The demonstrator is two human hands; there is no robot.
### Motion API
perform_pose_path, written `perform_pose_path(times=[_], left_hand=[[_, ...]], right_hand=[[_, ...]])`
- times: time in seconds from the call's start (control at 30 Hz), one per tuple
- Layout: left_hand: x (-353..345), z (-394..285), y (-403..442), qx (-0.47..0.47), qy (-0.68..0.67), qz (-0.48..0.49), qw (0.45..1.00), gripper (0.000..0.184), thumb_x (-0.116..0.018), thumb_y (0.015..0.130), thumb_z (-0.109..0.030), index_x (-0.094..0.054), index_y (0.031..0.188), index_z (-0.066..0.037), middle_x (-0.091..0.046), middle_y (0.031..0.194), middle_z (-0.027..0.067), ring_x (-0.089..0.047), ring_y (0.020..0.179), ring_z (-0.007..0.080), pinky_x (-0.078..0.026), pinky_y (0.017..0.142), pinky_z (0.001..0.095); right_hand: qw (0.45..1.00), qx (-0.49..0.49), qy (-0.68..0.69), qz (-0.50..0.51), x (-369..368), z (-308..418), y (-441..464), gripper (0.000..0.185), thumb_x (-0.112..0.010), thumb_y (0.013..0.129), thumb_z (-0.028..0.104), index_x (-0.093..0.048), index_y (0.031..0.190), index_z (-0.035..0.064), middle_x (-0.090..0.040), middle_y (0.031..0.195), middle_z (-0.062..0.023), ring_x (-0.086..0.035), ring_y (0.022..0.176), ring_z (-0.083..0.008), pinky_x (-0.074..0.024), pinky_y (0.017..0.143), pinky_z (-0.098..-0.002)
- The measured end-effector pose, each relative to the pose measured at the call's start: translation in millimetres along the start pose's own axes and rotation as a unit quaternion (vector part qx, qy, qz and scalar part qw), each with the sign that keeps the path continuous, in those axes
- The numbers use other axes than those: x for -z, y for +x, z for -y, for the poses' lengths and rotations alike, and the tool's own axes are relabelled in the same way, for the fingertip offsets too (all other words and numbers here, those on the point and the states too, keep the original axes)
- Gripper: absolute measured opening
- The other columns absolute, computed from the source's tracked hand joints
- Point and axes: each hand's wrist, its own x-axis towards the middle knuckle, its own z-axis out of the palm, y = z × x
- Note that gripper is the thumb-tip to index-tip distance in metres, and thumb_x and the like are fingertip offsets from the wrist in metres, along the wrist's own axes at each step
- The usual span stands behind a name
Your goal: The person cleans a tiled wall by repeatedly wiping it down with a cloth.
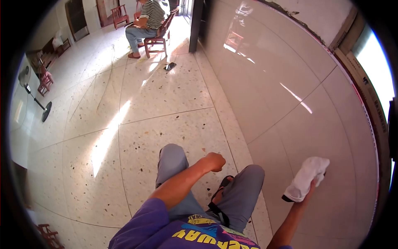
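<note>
My left hand [215,162] is closed in a loose fist above the gap between my knees, and nothing shows in it. Out to the right, in front of the tiled wall [269,103], my right hand [316,182] has a white cloth item [306,176], which looks like a sock, drawn over or bunched around it. The item has a dark band at its lower left end. Most of my right hand's fingers are hidden by it. My knees in grey trousers [172,159] are bent below.
A person [151,18] in a striped shirt sits on a wooden chair [155,43] ahead. A dark phone-like object [170,66] lies on the speckled floor [166,95]. A standing fan [46,111] and small red chairs [44,81] are at the left.
</note>
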Motion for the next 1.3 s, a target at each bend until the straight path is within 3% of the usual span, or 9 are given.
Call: perform_pose_path(times=[0.1, 0.17, 0.23, 0.37, 0.5, 0.77, 0.87, 1.1, 1.3], left_hand=[[-2.6, -0.3, -0.7, -0.002, -0.004, -0.004, 1.000, 0.021, -0.066, 0.085, -0.019, -0.075, 0.094, -0.002, -0.073, 0.098, 0.0172, -0.071, 0.093, 0.0341, -0.056, 0.075, 0.0466], [-5.3, -1.1, 1.3, -0.001, -0.003, -0.008, 1.000, 0.021, -0.066, 0.084, -0.018, -0.075, 0.095, -0.002, -0.073, 0.098, 0.0172, -0.071, 0.093, 0.0341, -0.056, 0.075, 0.0467], [-3.3, -3.7, 0.2, -0.001, 0.001, 0.001, 1.000, 0.022, -0.066, 0.084, -0.018, -0.075, 0.095, -0.002, -0.073, 0.098, 0.0173, -0.071, 0.093, 0.0342, -0.056, 0.076, 0.0468], [-6.9, -6.5, 0.1, -0.002, 0.008, 0.020, 1.000, 0.023, -0.066, 0.083, -0.019, -0.075, 0.096, -0.002, -0.073, 0.099, 0.0177, -0.070, 0.094, 0.0345, -0.056, 0.076, 0.0471], [-11.7, -5.3, 2.5, -0.017, 0.021, 0.039, 0.999, 0.029, -0.067, 0.089, -0.026, -0.071, 0.101, -0.001, -0.072, 0.098, 0.0195, -0.069, 0.095, 0.0377, -0.055, 0.077, 0.0499], [-14.2, -7.0, 4.5, -0.022, 0.015, 0.029, 0.999, 0.030, -0.066, 0.087, -0.027, -0.071, 0.100, -0.001, -0.071, 0.097, 0.0201, -0.069, 0.095, 0.0384, -0.055, 0.078, 0.0493], [-17.0, -5.9, 5.7, -0.032, 0.009, 0.017, 0.999, 0.030, -0.066, 0.086, -0.027, -0.071, 0.099, -0.001, -0.071, 0.097, 0.0206, -0.069, 0.094, 0.0388, -0.055, 0.077, 0.0492], [-8.7, -16.1, -0.3, -0.061, 0.001, -0.001, 0.998, 0.031, -0.066, 0.086, -0.029, -0.069, 0.103, -0.002, -0.071, 0.099, 0.0205, -0.068, 0.097, 0.0388, -0.054, 0.081, 0.0492], [-4.5, -18.2, 1.1, -0.064, 0.003, -0.007, 0.998, 0.034, -0.065, 0.088, -0.033, -0.067, 0.103, -0.003, -0.070, 0.100, 0.0209, -0.067, 0.099, 0.0388, -0.053, 0.083, 0.0503]], right_hand=[[0.972, 0.140, -0.153, -0.111, 3.1, 84.2, -23.9, 0.060, -0.060, 0.099, 0.037, -0.047, 0.142, -0.0029, -0.056, 0.136, -0.0148, -0.055, 0.122, -0.0268, -0.0428, 0.105, -0.0393], [0.908, 0.227, -0.264, -0.232, -18.1, 133.0, -49.2, 0.056, -0.068, 0.096, 0.026, -0.049, 0.139, -0.0049, -0.058, 0.134, -0.0143, -0.058, 0.118, -0.0240, -0.0450, 0.102, -0.0363], [0.803, 0.392, -0.373, -0.252, 18.8, 165.0, -49.5, 0.049, -0.071, 0.094, 0.020, -0.054, 0.132, -0.0067, -0.061, 0.131, -0.0159, -0.060, 0.116, -0.0239, -0.0470, 0.101, -0.0361], [0.524, 0.439, -0.561, -0.467, 60.9, 233.9, -61.3, 0.060, -0.081, 0.084, 0.036, -0.060, 0.124, -0.0037, -0.062, 0.126, -0.0196, -0.062, 0.113, -0.0308, -0.0512, 0.094, -0.0406], [0.315, 0.535, -0.646, -0.444, 98.8, 274.9, -47.5, 0.060, -0.081, 0.084, 0.031, -0.056, 0.128, -0.0022, -0.060, 0.124, -0.0191, -0.060, 0.115, -0.0361, -0.0495, 0.098, -0.0428], [0.327, 0.507, -0.775, -0.187, 66.7, 175.0, -56.0, 0.053, -0.067, 0.089, 0.001, -0.052, 0.139, 0.0075, -0.050, 0.144, -0.0163, -0.053, 0.127, -0.0359, -0.0503, 0.101, -0.0412], [0.326, 0.469, -0.811, -0.124, 78.7, 163.6, -64.6, 0.052, -0.065, 0.089, -0.002, -0.052, 0.139, 0.0089, -0.050, 0.144, -0.0156, -0.054, 0.127, -0.0358, -0.0509, 0.101, -0.0411], [0.382, 0.451, -0.768, -0.248, 39.6, 243.6, -88.8, 0.063, -0.071, 0.086, 0.005, -0.048, 0.144, 0.0117, -0.052, 0.139, -0.0147, -0.055, 0.125, -0.0356, -0.0517, 0.099, -0.0417], [0.344, 0.514, -0.743, -0.256, 21.9, 298.0, -52.0, 0.075, -0.079, 0.077, 0.011, -0.046, 0.144, 0.0093, -0.048, 0.138, -0.0173, -0.050, 0.127, -0.0406, -0.0486, 0.099, -0.0468]])
